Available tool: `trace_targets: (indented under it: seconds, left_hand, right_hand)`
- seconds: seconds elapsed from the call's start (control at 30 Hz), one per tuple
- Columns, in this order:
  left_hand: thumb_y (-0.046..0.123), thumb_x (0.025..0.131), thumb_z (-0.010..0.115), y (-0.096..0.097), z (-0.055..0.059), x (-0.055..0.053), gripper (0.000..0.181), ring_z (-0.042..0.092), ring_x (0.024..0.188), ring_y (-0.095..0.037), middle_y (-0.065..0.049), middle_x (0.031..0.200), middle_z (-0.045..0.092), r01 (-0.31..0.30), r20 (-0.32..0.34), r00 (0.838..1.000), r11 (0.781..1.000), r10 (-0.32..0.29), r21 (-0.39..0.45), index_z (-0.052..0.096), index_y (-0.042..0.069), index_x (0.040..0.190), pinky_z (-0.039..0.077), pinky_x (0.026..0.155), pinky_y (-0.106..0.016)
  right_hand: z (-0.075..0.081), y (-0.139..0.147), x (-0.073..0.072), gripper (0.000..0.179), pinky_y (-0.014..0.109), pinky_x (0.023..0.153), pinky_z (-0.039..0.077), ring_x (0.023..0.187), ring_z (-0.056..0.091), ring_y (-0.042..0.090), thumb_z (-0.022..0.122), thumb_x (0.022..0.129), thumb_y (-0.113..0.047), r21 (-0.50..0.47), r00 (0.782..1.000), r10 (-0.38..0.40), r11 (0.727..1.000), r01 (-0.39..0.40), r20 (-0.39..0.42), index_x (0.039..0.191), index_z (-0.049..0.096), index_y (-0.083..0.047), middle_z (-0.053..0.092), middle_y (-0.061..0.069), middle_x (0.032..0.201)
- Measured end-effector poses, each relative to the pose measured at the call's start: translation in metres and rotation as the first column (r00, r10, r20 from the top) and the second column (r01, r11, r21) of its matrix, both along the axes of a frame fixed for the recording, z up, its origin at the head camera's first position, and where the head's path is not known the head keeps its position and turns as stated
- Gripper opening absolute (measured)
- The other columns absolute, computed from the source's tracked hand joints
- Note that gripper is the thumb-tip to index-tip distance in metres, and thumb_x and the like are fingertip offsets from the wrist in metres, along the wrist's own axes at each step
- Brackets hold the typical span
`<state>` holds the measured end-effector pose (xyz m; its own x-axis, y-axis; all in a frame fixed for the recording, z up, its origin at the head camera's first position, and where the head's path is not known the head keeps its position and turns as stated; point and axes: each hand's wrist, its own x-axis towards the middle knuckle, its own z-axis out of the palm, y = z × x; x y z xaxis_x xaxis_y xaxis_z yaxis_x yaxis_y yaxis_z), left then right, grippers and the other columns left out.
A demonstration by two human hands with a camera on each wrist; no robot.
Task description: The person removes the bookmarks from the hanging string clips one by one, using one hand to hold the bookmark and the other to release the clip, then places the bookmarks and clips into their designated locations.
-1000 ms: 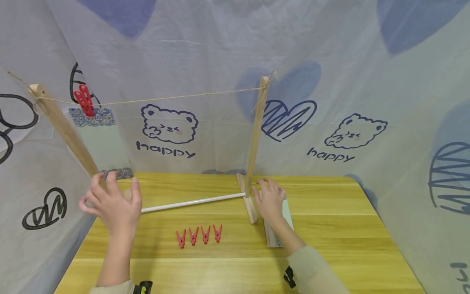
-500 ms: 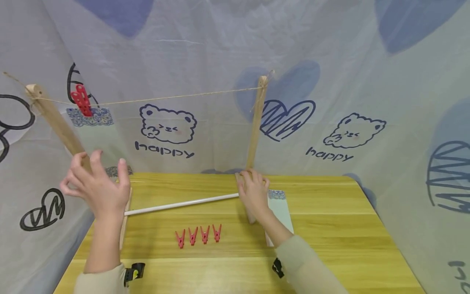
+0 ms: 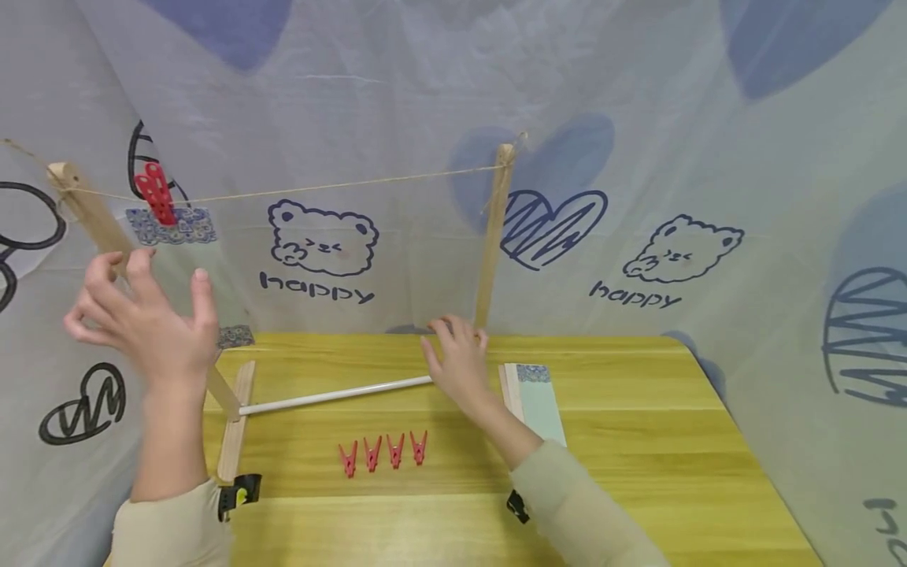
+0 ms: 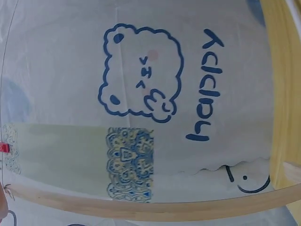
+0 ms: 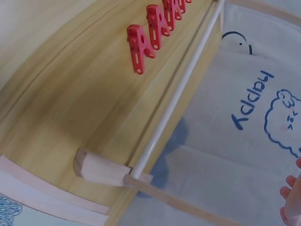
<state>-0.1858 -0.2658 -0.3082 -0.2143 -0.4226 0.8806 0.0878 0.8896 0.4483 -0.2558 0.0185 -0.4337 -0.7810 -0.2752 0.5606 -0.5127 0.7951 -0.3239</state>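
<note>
My left hand (image 3: pixel 152 327) is raised in front of the left wooden post (image 3: pixel 92 209), its fingers spread, slightly bent and holding nothing. Beside it a pale green paper strip (image 3: pixel 170 264) with blue patterned ends hangs from the twine (image 3: pixel 326 186). Red clothespins (image 3: pixel 156 197) grip the strip's top. My right hand (image 3: pixel 460 366) hovers with loosely bent fingers, hiding the lower part of the right wooden post (image 3: pixel 494 236). In the right wrist view that hand shows only at the right edge, apart from the post. Several red clothespins (image 3: pixel 383 454) lie in a row on the table.
A white rod (image 3: pixel 340 395) runs low between the posts. The left post's wooden foot (image 3: pixel 236 433) rests on the wood-grain table (image 3: pixel 638 472). More patterned strips (image 3: pixel 542 405) lie to the right. A printed cloth (image 3: pixel 425 79) forms the backdrop behind.
My left hand has risen and moved left, uncovering the left post's foot. From over the strips on the table, my right hand has moved left to the right post.
</note>
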Motion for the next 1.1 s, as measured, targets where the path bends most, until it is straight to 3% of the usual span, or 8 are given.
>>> trace_targets:
  seconds: [0.2, 0.4, 0.6, 0.83, 1.1]
  left_hand:
    - [0.052, 0.081, 0.043, -0.004, 0.020, 0.001, 0.053, 0.030, 0.110, -0.025, 0.001, 0.122, 0.038, -0.025, -0.054, 0.998, 1.000, 0.026, 0.014, 0.051, 0.009, 0.111, 0.001, 0.099, -0.044]
    - [0.052, 0.082, 0.043, -0.010, 0.033, 0.000, 0.053, 0.028, 0.117, -0.020, 0.002, 0.125, 0.036, -0.055, -0.037, 0.998, 0.998, 0.056, 0.011, 0.051, 0.011, 0.114, -0.001, 0.100, -0.044]
    - [0.049, 0.082, 0.044, -0.014, 0.045, 0.000, 0.051, 0.023, 0.120, -0.021, 0.003, 0.124, 0.031, -0.035, -0.052, 0.998, 0.999, 0.035, -0.001, 0.052, 0.011, 0.115, -0.001, 0.099, -0.045]
    - [0.049, 0.083, 0.044, -0.025, 0.050, -0.004, 0.050, 0.017, 0.126, -0.022, 0.004, 0.130, 0.028, -0.028, 0.002, 1.000, 0.999, 0.028, -0.031, 0.049, 0.016, 0.121, -0.003, 0.101, -0.047]
    - [0.052, 0.085, 0.041, -0.032, 0.060, -0.003, 0.053, 0.015, 0.128, -0.024, 0.000, 0.134, 0.024, 0.042, 0.068, 0.997, 0.996, -0.037, -0.077, 0.047, 0.017, 0.125, 0.000, 0.103, -0.045]
  right_hand:
    - [0.010, -0.013, 0.004, 0.029, 0.049, 0.093, 0.029, 0.115, 0.045, 0.025, 0.048, 0.093, -0.034, 0.048, 1.000, 0.022, 0.999, -0.022, -0.004, 0.114, 0.056, -0.014, 0.051, 0.009, 0.123]
    - [0.024, -0.028, 0.004, 0.033, 0.049, 0.095, 0.027, 0.118, 0.043, 0.024, 0.044, 0.095, -0.037, 0.062, 0.998, 0.053, 0.997, -0.054, 0.017, 0.118, 0.054, -0.015, 0.049, 0.009, 0.126]
    - [0.040, -0.045, 0.003, 0.033, 0.046, 0.096, 0.027, 0.119, 0.041, 0.021, 0.043, 0.095, -0.038, 0.081, 0.998, 0.065, 0.994, -0.067, 0.019, 0.119, 0.053, -0.018, 0.048, 0.005, 0.128]
    - [0.048, -0.060, 0.002, 0.032, 0.045, 0.096, 0.028, 0.119, 0.041, 0.019, 0.044, 0.095, -0.037, 0.099, 0.997, 0.074, 0.992, -0.077, 0.032, 0.119, 0.053, -0.020, 0.048, 0.003, 0.128]
    - [0.058, -0.072, 0.005, 0.034, 0.043, 0.097, 0.028, 0.120, 0.040, 0.018, 0.043, 0.095, -0.039, 0.101, 0.996, 0.072, 0.992, -0.078, 0.057, 0.122, 0.051, -0.020, 0.047, 0.003, 0.130]
